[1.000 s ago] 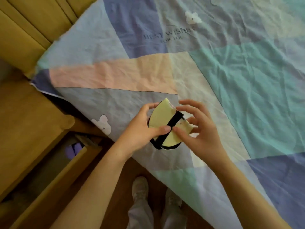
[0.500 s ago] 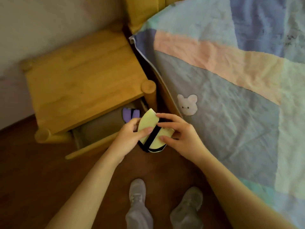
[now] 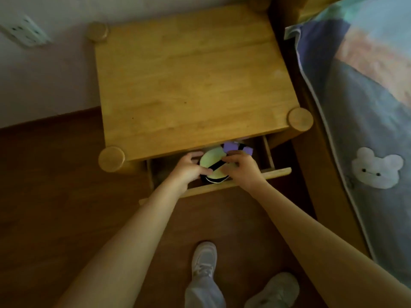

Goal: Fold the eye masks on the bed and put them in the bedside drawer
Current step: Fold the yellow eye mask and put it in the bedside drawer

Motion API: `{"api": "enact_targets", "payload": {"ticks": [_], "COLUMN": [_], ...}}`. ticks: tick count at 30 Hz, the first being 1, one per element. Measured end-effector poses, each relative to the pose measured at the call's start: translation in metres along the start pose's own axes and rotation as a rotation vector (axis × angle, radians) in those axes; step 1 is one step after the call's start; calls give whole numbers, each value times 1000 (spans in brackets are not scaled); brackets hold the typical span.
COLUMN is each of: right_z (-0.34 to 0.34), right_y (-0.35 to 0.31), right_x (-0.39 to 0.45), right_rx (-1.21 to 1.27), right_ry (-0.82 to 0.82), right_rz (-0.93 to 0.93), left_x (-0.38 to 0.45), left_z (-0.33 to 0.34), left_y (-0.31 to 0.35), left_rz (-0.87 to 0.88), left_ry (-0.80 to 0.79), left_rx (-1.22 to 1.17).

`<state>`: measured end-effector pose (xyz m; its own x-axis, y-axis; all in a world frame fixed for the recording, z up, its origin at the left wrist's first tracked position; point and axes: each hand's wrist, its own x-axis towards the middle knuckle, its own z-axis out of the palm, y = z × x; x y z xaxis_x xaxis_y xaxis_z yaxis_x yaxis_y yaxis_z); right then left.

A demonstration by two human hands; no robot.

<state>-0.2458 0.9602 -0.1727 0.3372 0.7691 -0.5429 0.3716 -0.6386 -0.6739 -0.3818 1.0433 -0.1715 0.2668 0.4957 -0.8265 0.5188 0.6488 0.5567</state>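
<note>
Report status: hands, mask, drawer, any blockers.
Left hand and right hand both grip the folded yellow eye mask. Mask inside the open drawer. Purple mask already behind it. No blockers.

Bare forearms, pale trousers (image 3: 201,292), white sneakers (image 3: 204,258)

No legible text, label or number on any visible surface.

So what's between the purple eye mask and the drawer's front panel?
In the head view, the folded yellow-green eye mask, held by the left hand and right hand, lies between the purple eye mask and drawer front.
</note>
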Motion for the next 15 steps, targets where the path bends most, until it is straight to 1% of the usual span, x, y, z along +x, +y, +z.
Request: {"api": "enact_targets", "payload": {"ticks": [2, 6, 8, 10, 11, 12, 14, 15], "right_z": [5, 17, 25, 32, 35, 35, 29, 24], "right_y": [-7, -6, -5, -3, -1, 0, 7, 11], "right_x": [21, 52, 61, 67, 70, 71, 76, 80], "right_rx": [-39, 20, -50, -122, -198, -326, -650, -781], "right_ry": [-94, -267, -322, -330, -319, -289, -198, -202], "right_rz": [52, 89, 103, 106, 79, 53, 37, 44], "left_x": [20, 56, 70, 78, 82, 87, 95, 98], "left_z": [-6, -13, -14, -11, -10, -9, -7, -6], "left_y": [-2, -13, -20, -26, -29, -31, -35, -37], "left_rz": [6, -26, -13, 16, 27, 37, 46, 48], "left_ry": [20, 66, 81, 89, 89, 93, 109, 115], "left_rx": [39, 154, 213, 279, 302, 317, 337, 349]}}
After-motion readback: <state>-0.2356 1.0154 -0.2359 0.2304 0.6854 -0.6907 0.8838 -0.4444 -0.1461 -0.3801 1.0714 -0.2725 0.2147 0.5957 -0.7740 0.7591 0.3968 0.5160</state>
